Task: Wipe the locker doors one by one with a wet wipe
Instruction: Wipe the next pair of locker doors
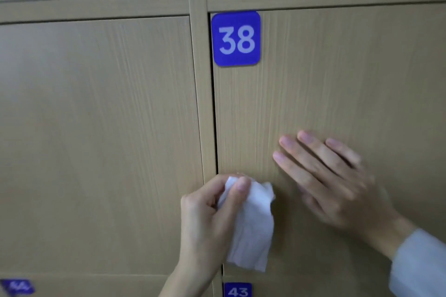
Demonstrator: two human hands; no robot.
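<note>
A light wooden locker door (337, 75) fills the right half of the view, with a blue label reading 38 (236, 38) in its top left corner. My left hand (207, 219) pinches a crumpled white wet wipe (251, 224) between thumb and fingers, near the door's lower left edge. The wipe hangs down in front of the door. My right hand (325, 176) lies flat with straight fingers against the lower part of the same door, right of the wipe. It holds nothing.
Another wooden door (96, 140) is on the left, divided off by a vertical frame post (202, 94). More doors sit above. Below are blue labels, one reading 43 (237, 290) and a blurred one (18, 287) at the bottom left.
</note>
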